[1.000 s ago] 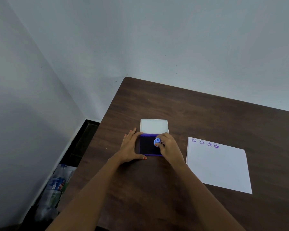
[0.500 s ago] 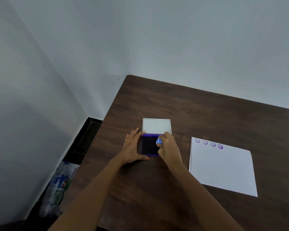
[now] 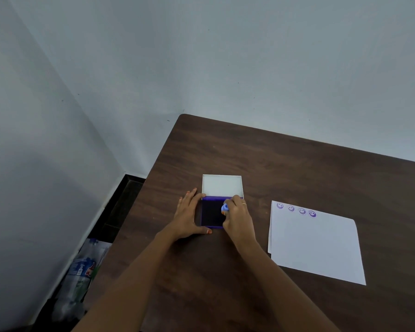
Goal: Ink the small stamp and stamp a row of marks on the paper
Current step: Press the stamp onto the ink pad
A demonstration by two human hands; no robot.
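The small stamp (image 3: pixel 224 208) stands on the purple ink pad (image 3: pixel 211 214), pinched by the curled fingers of the right hand (image 3: pixel 238 218). The left hand (image 3: pixel 189 212) lies flat at the pad's 9 o'clock edge, fingers straight, holding nothing. The pad's white lid (image 3: pixel 222 185) lies open at 12. The stamp looks light, rigid and likely slick — best gripped low on its barrel. The paper (image 3: pixel 314 243), at 3 o'clock on the desk (image 3: pixel 285 164), carries four smiley marks (image 3: pixel 302 211) — thin, apt to slide.

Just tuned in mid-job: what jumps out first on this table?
Both hands meet at the open purple ink pad mid-table: the right hand pinches a small blue stamp over it, the left hand rests flat against its left side. To the right, a white paper sheet carries four purple smiley marks along its far edge.
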